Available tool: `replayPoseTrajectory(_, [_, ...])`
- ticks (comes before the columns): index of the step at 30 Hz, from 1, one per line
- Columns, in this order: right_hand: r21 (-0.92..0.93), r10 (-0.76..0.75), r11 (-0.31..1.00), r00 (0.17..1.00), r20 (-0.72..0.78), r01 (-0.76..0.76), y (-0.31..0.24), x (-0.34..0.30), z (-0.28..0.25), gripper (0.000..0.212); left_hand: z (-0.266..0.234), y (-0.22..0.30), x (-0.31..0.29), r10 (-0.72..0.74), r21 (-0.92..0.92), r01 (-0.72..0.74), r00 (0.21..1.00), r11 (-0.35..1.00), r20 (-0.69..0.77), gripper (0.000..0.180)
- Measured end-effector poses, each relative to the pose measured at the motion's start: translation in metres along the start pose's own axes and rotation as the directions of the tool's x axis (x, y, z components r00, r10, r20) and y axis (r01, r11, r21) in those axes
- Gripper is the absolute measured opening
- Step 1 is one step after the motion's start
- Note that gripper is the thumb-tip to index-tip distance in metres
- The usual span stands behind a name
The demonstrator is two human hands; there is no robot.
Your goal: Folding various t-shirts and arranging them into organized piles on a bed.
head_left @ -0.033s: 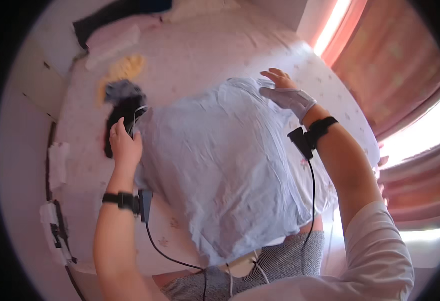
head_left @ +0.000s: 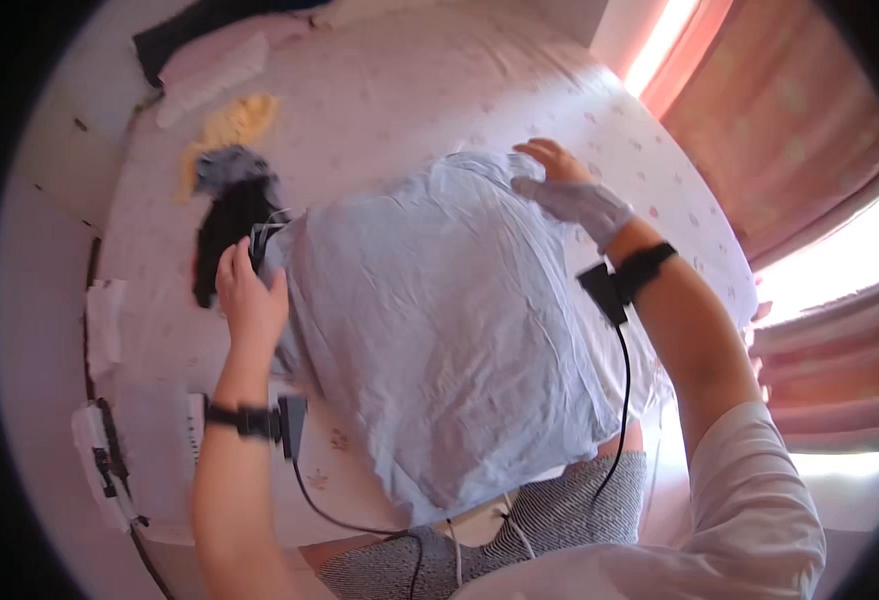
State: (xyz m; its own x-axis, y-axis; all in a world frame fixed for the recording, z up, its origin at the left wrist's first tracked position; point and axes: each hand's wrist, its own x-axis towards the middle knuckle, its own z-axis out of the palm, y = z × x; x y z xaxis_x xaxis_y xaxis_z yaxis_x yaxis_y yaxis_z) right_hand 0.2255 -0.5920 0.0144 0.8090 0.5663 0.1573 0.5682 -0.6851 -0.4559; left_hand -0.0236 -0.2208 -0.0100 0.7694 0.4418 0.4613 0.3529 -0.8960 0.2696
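Note:
A light blue cloth garment (head_left: 439, 310), wrinkled, is spread on the bed in front of me, its near edge reaching my lap. My left hand (head_left: 251, 300) is at its left edge, thumb apart from the raised fingers. A small dark thing with a thin pale loop (head_left: 272, 224) shows beside these fingertips; what it is I cannot make out. My right hand (head_left: 564, 190) lies at the garment's far right corner, fingers stretched and thumb apart. A grey covering (head_left: 599, 208) wraps its palm and wrist side.
Black (head_left: 229, 235), grey-blue (head_left: 234, 168) and yellow (head_left: 239, 120) clothes lie in a row at the left of the bed (head_left: 379, 110). Folded textiles (head_left: 224, 60) are at the far left. Pink curtains (head_left: 789, 130) hang at the right. Cables run from black wrist devices (head_left: 604, 290).
The view has shifted slightly, so the bed and clothes appear farther left. My left hand has come a little nearer to me; my right hand stays at the far right corner.

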Motion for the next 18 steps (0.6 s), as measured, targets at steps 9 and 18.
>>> replayPoseTrajectory(9, [0.325,0.152,0.919,0.961,0.232,-0.224,-0.013,-0.307,-0.002,0.049,-0.081,0.053,-0.271,-0.298,-0.229,0.672,0.572,0.704,0.764,0.062])
replayPoseTrajectory(18, [0.009,-0.145,0.989,0.986,0.076,0.145,-0.019,-0.367,0.024,0.055,-0.044,0.071,-0.354,-0.188,-0.395,0.420,0.842,0.817,0.506,0.072])
